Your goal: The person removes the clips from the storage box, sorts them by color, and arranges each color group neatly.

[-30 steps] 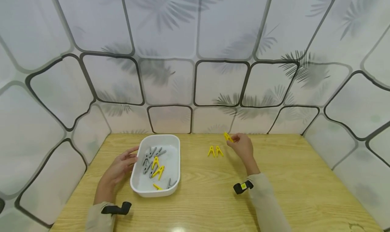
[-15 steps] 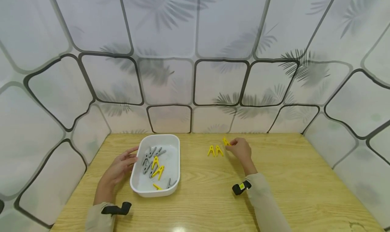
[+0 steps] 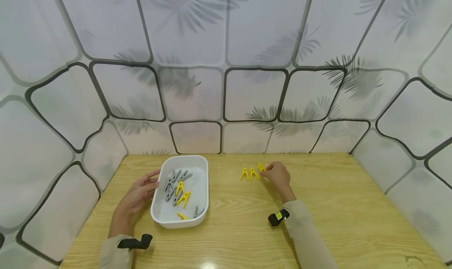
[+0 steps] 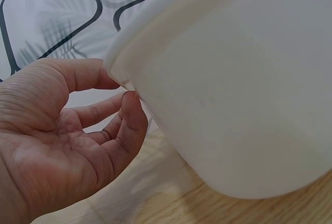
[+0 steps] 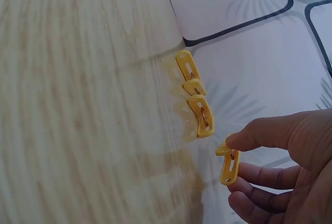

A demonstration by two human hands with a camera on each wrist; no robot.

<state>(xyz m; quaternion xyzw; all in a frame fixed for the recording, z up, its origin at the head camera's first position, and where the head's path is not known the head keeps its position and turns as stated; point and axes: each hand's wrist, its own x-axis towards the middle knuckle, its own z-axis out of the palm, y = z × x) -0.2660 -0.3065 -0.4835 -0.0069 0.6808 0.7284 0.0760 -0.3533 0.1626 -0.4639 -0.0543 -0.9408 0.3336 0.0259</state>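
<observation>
My right hand (image 3: 278, 175) pinches a yellow clothespin (image 5: 230, 167) between thumb and fingers, near the back of the table. Left of it, two yellow clothespins (image 3: 245, 173) stand side by side on the wood with their legs spread. A white plastic tub (image 3: 206, 190) is on the left half of the table. Inside are several grey clothespins (image 3: 170, 196) and a few yellow clothespins (image 3: 183, 199). At the tub's left side, my left hand (image 3: 139, 194) holds the rim, with curled fingers (image 4: 134, 117) against the outer wall just below it.
The light wooden table (image 3: 233, 237) reaches back to a patterned fabric wall (image 3: 194, 92), which also closes in both sides. Black wrist cameras are strapped over both sleeves (image 3: 307, 225).
My right hand has lowered and shifted slightly left, bringing its yellow clothespin close beside the two on the table. The left hand and the tub stay in place.
</observation>
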